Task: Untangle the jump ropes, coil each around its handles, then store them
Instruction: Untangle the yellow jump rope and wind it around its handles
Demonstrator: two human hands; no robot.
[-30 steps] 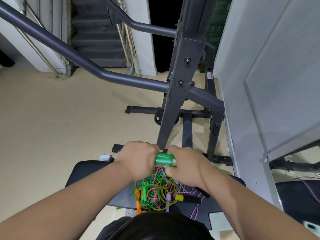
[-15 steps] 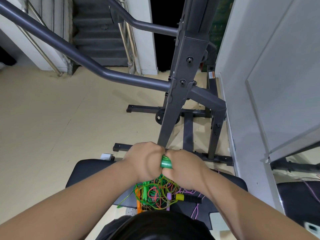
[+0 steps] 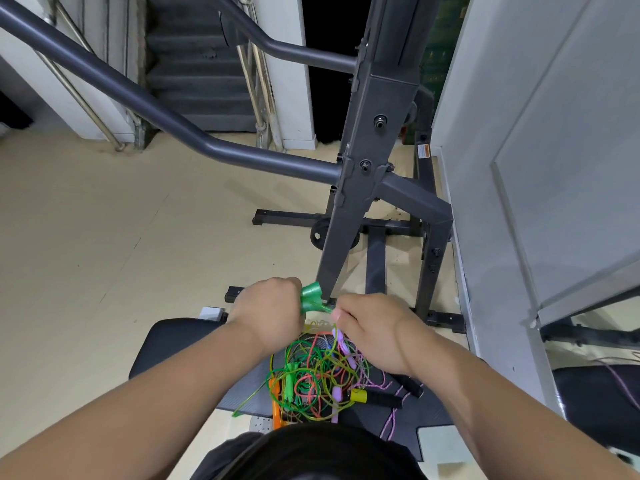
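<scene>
A tangle of jump ropes (image 3: 317,379) in green, orange, yellow and pink lies on a black padded bench (image 3: 173,344) below my hands. My left hand (image 3: 273,310) grips a pair of green handles (image 3: 310,296), their ends sticking out to the right of my fist. My right hand (image 3: 370,327) pinches the green cord (image 3: 323,308) where it leaves the handles. An orange handle (image 3: 275,403) and a yellow-and-black handle (image 3: 374,397) lie in the pile. A pink braided rope (image 3: 391,410) trails off to the right.
A dark grey steel exercise rack (image 3: 360,188) stands just beyond the bench, with its floor feet (image 3: 443,318) close to my hands. A grey wall panel (image 3: 540,168) runs along the right. Beige floor (image 3: 86,254) spreads to the left; stairs rise at the back.
My hands, pressed together around the green handles, have come apart. The left keeps the handles, now tilted up, and the right has slid off onto the cord.
</scene>
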